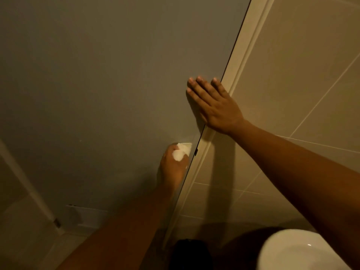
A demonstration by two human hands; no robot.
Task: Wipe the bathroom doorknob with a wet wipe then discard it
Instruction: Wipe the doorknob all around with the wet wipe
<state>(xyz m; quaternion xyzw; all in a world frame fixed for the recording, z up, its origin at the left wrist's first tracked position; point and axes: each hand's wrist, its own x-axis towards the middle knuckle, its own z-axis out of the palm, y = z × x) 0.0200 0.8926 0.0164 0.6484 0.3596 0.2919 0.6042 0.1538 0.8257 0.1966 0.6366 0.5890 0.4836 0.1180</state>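
Observation:
My left hand (172, 168) is closed around a white wet wipe (181, 152), pressed low against the grey bathroom door (97, 84) near its latch edge. The wipe and my fingers cover the doorknob, so the knob itself is hidden. My right hand (214, 106) lies flat with fingers spread on the door's edge, higher up, partly over the cream door frame (243, 55). It holds nothing.
Beige wall tiles (302, 75) run to the right of the frame. A white rounded ceramic fixture (296, 252) sits at the bottom right. A small vent panel (85, 217) is set low in the door. A door hinge (57, 223) shows at lower left.

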